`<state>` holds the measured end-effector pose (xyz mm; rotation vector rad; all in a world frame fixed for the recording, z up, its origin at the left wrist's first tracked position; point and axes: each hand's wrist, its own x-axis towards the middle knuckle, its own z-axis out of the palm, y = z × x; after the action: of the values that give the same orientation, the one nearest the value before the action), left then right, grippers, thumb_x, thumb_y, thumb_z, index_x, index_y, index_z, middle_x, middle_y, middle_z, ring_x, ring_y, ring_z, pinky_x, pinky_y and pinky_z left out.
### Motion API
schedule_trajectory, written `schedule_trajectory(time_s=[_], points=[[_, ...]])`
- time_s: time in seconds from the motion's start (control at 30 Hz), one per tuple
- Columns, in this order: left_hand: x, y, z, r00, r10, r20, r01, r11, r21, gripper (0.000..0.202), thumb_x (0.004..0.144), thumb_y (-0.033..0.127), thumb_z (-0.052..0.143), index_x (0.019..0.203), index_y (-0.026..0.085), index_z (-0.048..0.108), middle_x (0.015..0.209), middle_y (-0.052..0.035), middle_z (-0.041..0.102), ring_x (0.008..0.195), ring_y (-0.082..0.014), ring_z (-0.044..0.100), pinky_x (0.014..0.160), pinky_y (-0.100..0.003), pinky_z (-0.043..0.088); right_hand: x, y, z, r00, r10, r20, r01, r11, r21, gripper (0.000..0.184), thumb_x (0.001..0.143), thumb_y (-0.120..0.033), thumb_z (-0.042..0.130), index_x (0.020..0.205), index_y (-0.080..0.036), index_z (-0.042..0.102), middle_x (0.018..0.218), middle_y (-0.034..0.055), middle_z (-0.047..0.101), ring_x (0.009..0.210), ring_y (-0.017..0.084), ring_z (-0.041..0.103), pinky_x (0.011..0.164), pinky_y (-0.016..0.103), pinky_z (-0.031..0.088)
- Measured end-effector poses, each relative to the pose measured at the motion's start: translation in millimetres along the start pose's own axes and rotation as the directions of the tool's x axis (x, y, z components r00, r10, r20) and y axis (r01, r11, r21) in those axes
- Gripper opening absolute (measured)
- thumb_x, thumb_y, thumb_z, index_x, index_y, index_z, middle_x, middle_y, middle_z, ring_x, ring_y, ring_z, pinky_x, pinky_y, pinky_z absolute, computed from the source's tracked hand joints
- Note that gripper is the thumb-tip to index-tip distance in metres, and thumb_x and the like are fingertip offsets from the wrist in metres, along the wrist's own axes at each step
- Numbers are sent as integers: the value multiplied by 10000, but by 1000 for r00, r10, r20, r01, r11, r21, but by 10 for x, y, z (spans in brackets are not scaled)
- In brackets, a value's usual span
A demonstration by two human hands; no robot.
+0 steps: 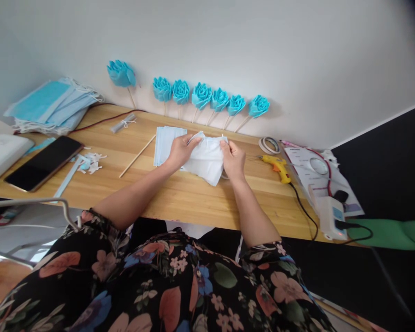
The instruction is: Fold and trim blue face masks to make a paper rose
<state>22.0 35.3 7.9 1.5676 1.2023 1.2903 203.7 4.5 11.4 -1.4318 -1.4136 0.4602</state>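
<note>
An opened-out white face mask (pixel 207 161) is stretched between my two hands above the middle of the table. My left hand (pixel 180 150) pinches its upper left edge, and my right hand (pixel 234 159) grips the right edge near the top corner. Beneath my left hand lies a small stack of flat pale blue masks (pixel 164 140), partly covered by the hand and the held mask. To the left of that stack rests a thin wooden stick (pixel 137 156).
Several blue flowers on sticks (pixel 201 96) lean against the wall. A yellow glue gun (pixel 277 168), tape rolls (pixel 269 145) and a power strip (pixel 332 216) are at right. At left are a phone (pixel 44 163), scraps (pixel 90 161), a mask pile (pixel 51 106) and a white box (pixel 7 154).
</note>
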Motion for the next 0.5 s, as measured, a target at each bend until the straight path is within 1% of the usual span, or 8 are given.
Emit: schedule_trajectory(time_s=[0.07,0.17,0.23,0.3,0.4,0.5], points=[[27,5,-29,999,38,-6,-38,999,13,390,847,382,618,563,186,436,563,30,367,598,-117,354,576,-262,268,6,-52,-26,1000,-20,-2,20,999,-36,551,857,-611,554,573,-225,284,569,-53,243,573,98,251,541,271,219],[39,24,-51,998,66,-10,-66,998,0,364,839,385,618,573,186,467,577,18,421,628,-133,408,599,-260,302,12,-86,-42,999,-36,-8,35,997,-62,563,855,-615,563,566,-223,279,564,-52,235,575,99,252,550,271,224],[28,42,-50,998,65,-9,-65,998,-7,343,839,385,613,589,185,489,596,13,450,648,-139,434,617,-261,322,16,-80,-47,999,-34,-11,34,998,-51,573,850,-631,561,564,-222,279,568,-51,234,578,99,251,551,271,227],[11,53,-43,998,62,-15,-62,998,-11,343,847,394,606,601,187,488,606,15,445,645,-137,425,618,-264,322,24,-54,-51,1000,-24,9,24,1000,-5,575,840,-657,557,568,-222,297,578,-49,245,582,100,257,551,269,231],[-3,41,-41,996,57,-65,-57,998,-10,416,859,431,610,583,198,405,598,22,369,619,-127,367,597,-276,285,37,12,-49,994,15,112,-32,987,155,559,807,-708,563,600,-220,383,597,-47,298,585,101,289,547,264,247],[11,4,-54,990,35,-134,-39,999,-27,481,859,469,627,577,204,341,597,26,330,611,-122,341,585,-284,264,40,86,-20,967,41,253,-117,949,292,557,769,-732,593,625,-217,439,621,-45,342,597,100,326,563,258,280]])
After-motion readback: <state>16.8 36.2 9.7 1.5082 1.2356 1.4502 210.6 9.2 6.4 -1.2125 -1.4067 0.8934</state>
